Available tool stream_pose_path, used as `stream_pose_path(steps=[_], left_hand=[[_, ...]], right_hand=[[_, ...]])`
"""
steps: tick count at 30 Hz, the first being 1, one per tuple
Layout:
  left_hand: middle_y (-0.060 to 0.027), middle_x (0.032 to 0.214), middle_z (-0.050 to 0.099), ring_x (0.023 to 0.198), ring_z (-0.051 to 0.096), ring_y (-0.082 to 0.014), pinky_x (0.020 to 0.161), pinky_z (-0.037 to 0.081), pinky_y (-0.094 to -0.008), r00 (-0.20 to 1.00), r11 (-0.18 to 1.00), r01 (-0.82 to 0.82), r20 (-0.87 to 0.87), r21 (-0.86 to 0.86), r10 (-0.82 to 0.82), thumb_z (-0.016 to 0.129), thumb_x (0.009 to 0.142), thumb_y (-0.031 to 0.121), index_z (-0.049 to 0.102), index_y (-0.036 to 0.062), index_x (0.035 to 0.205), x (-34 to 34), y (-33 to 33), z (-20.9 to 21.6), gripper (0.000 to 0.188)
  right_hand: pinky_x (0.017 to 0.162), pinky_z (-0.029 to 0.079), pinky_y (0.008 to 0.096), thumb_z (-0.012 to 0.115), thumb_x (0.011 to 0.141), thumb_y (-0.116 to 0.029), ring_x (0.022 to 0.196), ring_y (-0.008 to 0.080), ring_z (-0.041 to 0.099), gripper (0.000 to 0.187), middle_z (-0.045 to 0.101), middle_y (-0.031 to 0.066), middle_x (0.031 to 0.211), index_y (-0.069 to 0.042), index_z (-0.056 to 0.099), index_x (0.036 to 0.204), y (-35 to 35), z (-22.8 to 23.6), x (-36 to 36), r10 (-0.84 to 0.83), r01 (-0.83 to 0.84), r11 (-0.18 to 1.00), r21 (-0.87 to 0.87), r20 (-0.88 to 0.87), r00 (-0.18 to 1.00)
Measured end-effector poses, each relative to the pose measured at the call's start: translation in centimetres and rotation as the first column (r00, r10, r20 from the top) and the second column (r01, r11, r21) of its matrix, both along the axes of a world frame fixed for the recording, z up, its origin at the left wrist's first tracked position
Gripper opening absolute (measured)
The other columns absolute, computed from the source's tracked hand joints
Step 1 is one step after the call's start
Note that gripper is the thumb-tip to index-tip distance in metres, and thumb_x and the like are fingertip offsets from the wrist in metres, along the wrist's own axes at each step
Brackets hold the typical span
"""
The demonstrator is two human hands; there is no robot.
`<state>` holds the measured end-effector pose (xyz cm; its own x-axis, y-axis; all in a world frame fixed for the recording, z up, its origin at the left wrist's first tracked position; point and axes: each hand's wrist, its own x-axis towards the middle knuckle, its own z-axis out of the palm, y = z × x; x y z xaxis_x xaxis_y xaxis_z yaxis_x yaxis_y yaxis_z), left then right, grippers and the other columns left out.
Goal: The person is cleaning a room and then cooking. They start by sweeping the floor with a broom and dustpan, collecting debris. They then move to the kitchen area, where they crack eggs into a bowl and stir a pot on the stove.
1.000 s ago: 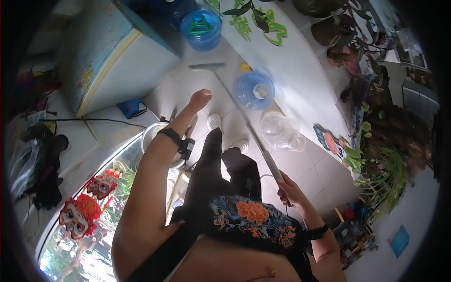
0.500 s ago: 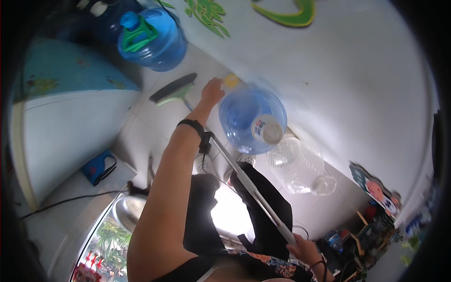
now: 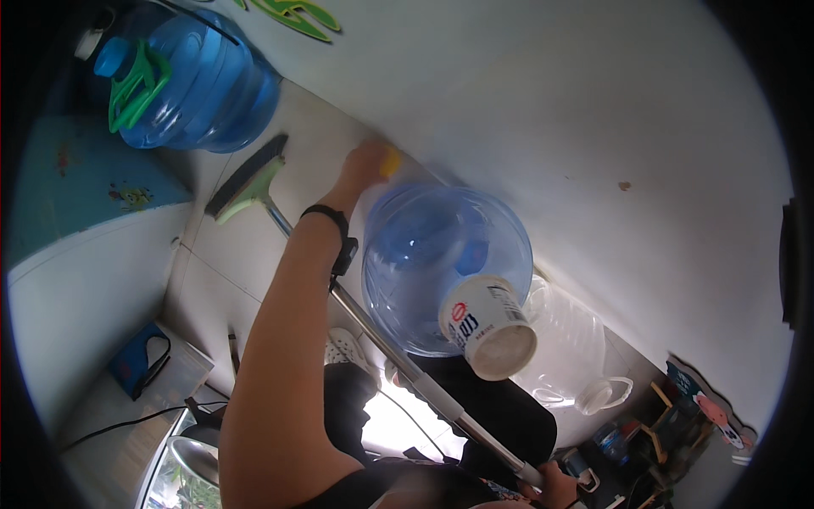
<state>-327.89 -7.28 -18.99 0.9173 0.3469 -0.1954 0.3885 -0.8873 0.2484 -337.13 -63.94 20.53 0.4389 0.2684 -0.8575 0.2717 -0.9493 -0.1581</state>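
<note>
My left hand [image 3: 365,166], blurred and with its fingers closed, is at a small yellow thing [image 3: 391,161] at the foot of the wall. My right hand [image 3: 553,487], at the lower right, grips the end of a broom's silver handle [image 3: 428,388]. The handle runs under my left forearm to the broom head [image 3: 246,182], light green with dark bristles, on the tiles. Just right of my left forearm stands a large clear blue water jug [image 3: 403,254]. A white printed tub [image 3: 492,327] shows over its near right side.
A clear plastic jug [image 3: 564,339] lies by the wall beyond the tub. Blue water bottles [image 3: 212,93], one with a green carrying handle [image 3: 138,89], stand at the far left. A white cabinet [image 3: 93,263] flanks the floor there. Cluttered objects [image 3: 661,433] fill the lower right.
The view has shifted closer to the wall and jug. My left hand has come onto the yellow thing, which was just beyond its fingers. My right hand still holds the broom.
</note>
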Motion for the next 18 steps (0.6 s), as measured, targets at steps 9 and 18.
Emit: stream_pose_path(steps=[9,18], left_hand=[[-0.0103,0.094,0.056,0.076,0.053,-0.0201,0.081,0.043,-0.0353,0.837,-0.565,0.235,-0.131,-0.791,0.531,0.037,0.085,0.058,0.047,0.0148,0.125,-7.3,-0.1,19.2,0.060],[-0.0164,0.107,0.050,0.088,0.053,-0.0241,0.075,0.044,-0.0379,0.950,-0.863,0.293,0.019,-0.411,0.313,0.042,0.073,0.078,0.041,0.0084,0.127,-10.1,-17.3,42.4,0.088]], right_hand=[[0.060,0.048,0.0461,0.068,0.076,-0.035,0.071,0.0396,0.062,0.040,0.061,0.0220,0.074,-0.004,0.052,0.094,0.8,-1.2,-5.1,-0.063,0.059,0.995,0.085,0.046,0.997],[0.065,0.049,0.0489,0.066,0.077,-0.041,0.073,0.0412,0.062,0.051,0.062,0.0232,0.076,-0.003,0.041,0.100,1.1,-4.8,-8.2,0.047,-0.032,0.995,0.095,-0.167,0.985]])
